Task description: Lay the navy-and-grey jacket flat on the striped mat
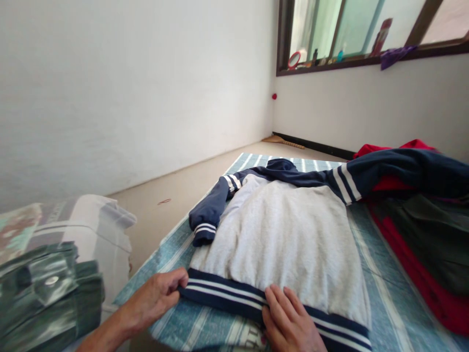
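A grey sweatshirt (289,244) with navy sleeves and a navy, white-striped hem lies flat on a blue striped mat (384,303). My left hand (156,296) pinches the hem's left corner with fingers closed. My right hand (289,320) lies on the middle of the hem band, fingers together and pressed on the cloth. The left sleeve (210,212) is bent beside the body. The right sleeve (395,173) stretches out over a heap of clothes.
A heap of red and dark green clothes (421,230) lies at the right on the mat. Folded green garments (47,293) rest on a white plastic box (106,230) at the left. Bare floor (176,190) and white walls are beyond; a window sill (366,58) holds small items.
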Tool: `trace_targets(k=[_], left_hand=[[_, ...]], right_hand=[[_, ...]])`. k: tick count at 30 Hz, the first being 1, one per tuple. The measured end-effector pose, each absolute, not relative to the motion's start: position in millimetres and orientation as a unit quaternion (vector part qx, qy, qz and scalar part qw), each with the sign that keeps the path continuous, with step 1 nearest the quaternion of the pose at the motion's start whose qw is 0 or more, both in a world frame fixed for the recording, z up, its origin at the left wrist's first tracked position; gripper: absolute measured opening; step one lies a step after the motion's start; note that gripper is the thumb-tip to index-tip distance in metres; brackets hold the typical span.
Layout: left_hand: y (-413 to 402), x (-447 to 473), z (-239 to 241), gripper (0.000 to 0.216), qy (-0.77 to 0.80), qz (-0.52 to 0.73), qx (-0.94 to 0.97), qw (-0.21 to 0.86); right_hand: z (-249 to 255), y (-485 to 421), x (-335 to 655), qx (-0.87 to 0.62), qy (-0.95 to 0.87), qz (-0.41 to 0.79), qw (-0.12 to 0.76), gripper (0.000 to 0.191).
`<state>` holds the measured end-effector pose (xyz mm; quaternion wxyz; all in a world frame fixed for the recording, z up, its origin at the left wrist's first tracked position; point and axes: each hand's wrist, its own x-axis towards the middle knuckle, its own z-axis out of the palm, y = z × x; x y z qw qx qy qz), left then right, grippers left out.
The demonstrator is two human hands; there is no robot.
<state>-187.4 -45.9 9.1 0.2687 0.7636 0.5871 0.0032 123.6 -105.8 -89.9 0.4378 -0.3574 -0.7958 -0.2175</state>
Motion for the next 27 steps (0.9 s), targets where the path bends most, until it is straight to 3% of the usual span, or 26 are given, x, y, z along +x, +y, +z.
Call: trace_targets(k=[6, 13, 18, 23, 27], left_hand=[[-42.3, -184.9, 8.3, 0.011, 0.587, -0.061, 0.758, 0.277], [-42.2, -160.2, 47.7, 0.012, 0.583, -0.124, 0.780, 0.193], [-32.7, -107.3, 51.1, 0.020, 0.523, -0.005, 0.845, 0.110], [-23.8, -29.8, 16.0, 0.026, 0.394, 0.161, 0.905, 0.014], [-17.1, -0.8, -21.8, 0.037, 0.400, 0.122, 0.908, -0.010]], right_hand=[[-96.7, -103.0, 122.2, -0.357, -0.794, -0.221, 0.439, 0.018], [-107.6, -104.0, 125.4, -0.355, -0.812, -0.214, 0.410, 0.012], [-111.0, -100.4, 125.9, -0.355, -0.808, -0.231, 0.410, 0.011], [-129.6, -95.4, 113.1, -0.359, -0.784, -0.240, 0.446, 0.015], [-158.7, -88.6, 89.9, -0.438, -0.704, -0.242, 0.504, 0.024]])
